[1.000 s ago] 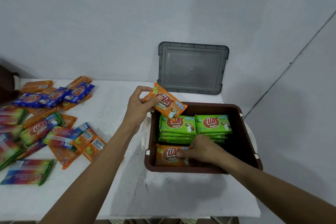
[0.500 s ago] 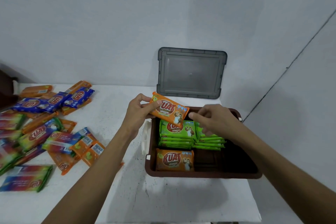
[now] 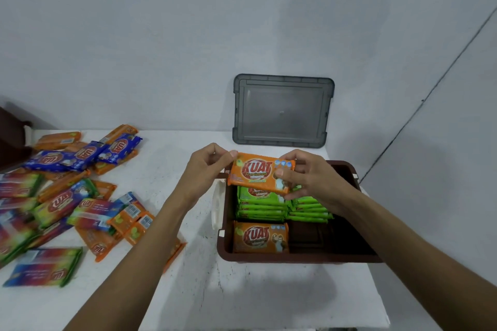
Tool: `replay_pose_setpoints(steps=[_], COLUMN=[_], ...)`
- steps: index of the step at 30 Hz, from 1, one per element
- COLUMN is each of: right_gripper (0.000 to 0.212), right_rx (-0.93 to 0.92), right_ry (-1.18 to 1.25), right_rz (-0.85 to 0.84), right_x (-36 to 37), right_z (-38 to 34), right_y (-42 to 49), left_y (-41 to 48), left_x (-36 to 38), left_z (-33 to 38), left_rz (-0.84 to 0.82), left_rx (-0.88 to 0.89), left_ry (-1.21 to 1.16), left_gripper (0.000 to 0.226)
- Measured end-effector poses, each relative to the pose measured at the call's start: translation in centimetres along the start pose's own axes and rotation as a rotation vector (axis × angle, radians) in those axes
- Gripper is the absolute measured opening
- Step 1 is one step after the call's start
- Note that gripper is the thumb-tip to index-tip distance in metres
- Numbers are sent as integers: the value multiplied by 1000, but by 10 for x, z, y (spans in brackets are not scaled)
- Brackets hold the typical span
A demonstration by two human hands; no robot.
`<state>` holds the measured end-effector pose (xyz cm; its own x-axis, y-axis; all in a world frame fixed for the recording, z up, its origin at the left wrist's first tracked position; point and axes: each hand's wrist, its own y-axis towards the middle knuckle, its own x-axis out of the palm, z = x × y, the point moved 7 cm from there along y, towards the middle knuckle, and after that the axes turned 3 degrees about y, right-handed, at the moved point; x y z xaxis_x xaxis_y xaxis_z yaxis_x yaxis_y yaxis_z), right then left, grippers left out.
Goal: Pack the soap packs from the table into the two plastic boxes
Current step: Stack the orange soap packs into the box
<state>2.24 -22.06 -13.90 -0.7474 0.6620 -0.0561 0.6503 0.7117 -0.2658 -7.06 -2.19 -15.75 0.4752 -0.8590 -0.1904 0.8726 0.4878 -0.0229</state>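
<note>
We face a plain pale wall (image 3: 161,35). A side wall (image 3: 457,183) meets it at right. Our white table (image 3: 188,298) stands against it.

Left edge cuts the loose packs (image 3: 16,185). Held orange pack (image 3: 255,172) hides top of green stack (image 3: 258,197). Dark object (image 3: 10,126) far left, possibly a box, cropped.

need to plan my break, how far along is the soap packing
Done: two stacks of green packs and one orange pack lie in the brown box. In hand: left hand and right hand hold a second orange pack above it. Left: the box's front right is bare; many loose packs lie on the table.
</note>
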Motion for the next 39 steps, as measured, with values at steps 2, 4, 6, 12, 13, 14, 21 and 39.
replay_pose_setpoints(steps=[2,4,6,12,13,14,21,39], right_gripper=[30,33,33,34,33,32,34,44], right_rx=[26,72,116,243,259,277,273,226], right_ry=[-28,-61,-107,-164,-167,-170,-646,-881], right_rz=[-28,-73,-116,-189,-198,-205,-61,-200], right_x=[-4,-6,-7,2,6,11,15,15], right_z=[4,10,17,47,53,59,85,44], right_y=[-4,-10,-15,-23,-23,-24,-13,-13], left_y=[3,4,2,1,0,0,3,5], left_x=[-9,-12,-8,-5,-5,-5,-6,-17], left_z=[-4,-6,-8,-10,-10,-11,-10,-21], left_rz=[43,52,20,27,23,19,3,-81], left_rx=[45,108,133,125,126,128,148,142], left_ry=[119,291,424,519,512,504,520,438], left_gripper=[26,26,31,43,43,44,37,34])
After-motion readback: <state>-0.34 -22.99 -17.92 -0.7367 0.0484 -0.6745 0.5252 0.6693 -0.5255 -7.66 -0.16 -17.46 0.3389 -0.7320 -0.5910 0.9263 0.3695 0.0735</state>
